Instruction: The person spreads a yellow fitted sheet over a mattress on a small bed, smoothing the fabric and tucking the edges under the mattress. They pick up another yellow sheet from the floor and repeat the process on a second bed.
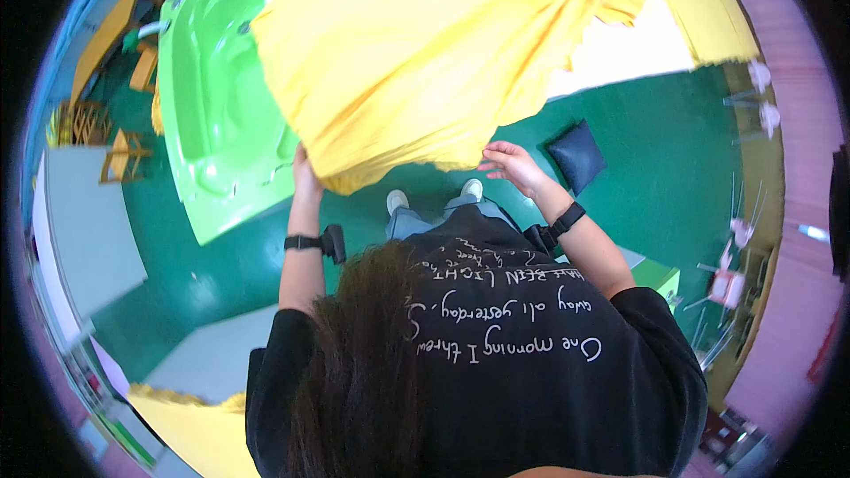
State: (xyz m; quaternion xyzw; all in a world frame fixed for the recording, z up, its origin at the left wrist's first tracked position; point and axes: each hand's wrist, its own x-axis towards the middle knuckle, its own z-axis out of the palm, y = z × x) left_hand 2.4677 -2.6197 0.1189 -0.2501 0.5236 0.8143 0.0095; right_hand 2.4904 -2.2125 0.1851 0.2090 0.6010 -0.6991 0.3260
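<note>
A large yellow cloth (398, 62) stretches out in front of me, bunched and creased toward its far right end. Its near edge hangs loose over the floor. My left hand (306, 175) is closed on the near left edge, with its fingers partly hidden behind the fabric. At the near right corner, my right hand (515, 166) pinches the edge between thumb and fingertips, the other fingers loosely bent. Under the far part of the cloth lies a white surface (633, 49).
A bright green bathtub-shaped basin (208, 124) stands close on my left. A dark cushion (576, 157) lies on the green floor (655, 150) to the right. Small wooden chairs (124, 156) are at far left; pale pink chairs (728, 285) line the right side. Yellow fabric (190, 434) lies behind me.
</note>
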